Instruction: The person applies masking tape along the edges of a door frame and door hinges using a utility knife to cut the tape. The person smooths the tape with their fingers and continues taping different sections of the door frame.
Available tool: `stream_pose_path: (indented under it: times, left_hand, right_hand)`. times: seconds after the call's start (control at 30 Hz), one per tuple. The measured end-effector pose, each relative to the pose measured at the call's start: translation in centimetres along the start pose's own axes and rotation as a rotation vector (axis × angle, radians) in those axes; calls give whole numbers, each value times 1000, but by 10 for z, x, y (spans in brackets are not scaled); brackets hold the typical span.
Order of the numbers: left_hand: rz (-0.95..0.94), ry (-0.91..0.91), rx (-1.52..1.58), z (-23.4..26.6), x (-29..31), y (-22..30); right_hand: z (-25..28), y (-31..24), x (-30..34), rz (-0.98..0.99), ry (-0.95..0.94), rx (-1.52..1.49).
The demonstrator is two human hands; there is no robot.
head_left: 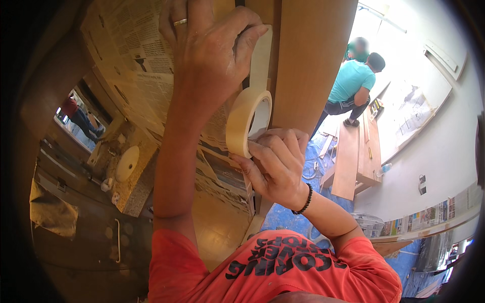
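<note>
A roll of cream masking tape is gripped in my right hand, whose fingers reach into and around its lower rim. From the roll, a tape strip runs upward along the edge of a brown wooden frame. My left hand is at the top, fingers bent, with thumb and forefinger at the strip's upper end. Its other fingertips run out of view. Beside and behind the left hand, newspaper sheets cover a panel.
To the left is a granite counter with a round cream lid-like disc. On the right, two people, one in a turquoise shirt, are near a wooden bench. Blue sheeting covers the floor; a fan stands near the wall.
</note>
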State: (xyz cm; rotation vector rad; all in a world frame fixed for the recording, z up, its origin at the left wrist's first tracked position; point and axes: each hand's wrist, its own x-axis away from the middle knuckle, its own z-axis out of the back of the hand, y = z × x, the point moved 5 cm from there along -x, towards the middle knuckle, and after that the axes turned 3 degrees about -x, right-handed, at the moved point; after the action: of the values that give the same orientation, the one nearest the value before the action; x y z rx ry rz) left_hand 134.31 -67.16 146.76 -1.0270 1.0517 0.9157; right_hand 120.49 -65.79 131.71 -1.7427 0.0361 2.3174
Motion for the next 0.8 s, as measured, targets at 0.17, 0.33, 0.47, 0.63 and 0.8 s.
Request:
stream_pose_path:
  times: [0.17, 0.33, 0.47, 0.63, 0.8]
  left_hand:
    - [-70, 77, -16, -2, 1, 1]
    - [-91, 109, 44, -2, 0, -1]
    - [-42, 33, 10, 0, 0, -1]
    - [-34, 17, -60, -2, 1, 0]
    - [-69, 54, -138, -4, 3, 2]
  right_hand:
    - [-1, 1, 2, 9, -6, 7]
    - [-5, 3, 3, 11, 1, -2]
    - [-5, 3, 4, 11, -1, -3]
    - [-4, 4, 5, 13, 5, -3]
    - [-4, 4, 6, -16, 4, -14]
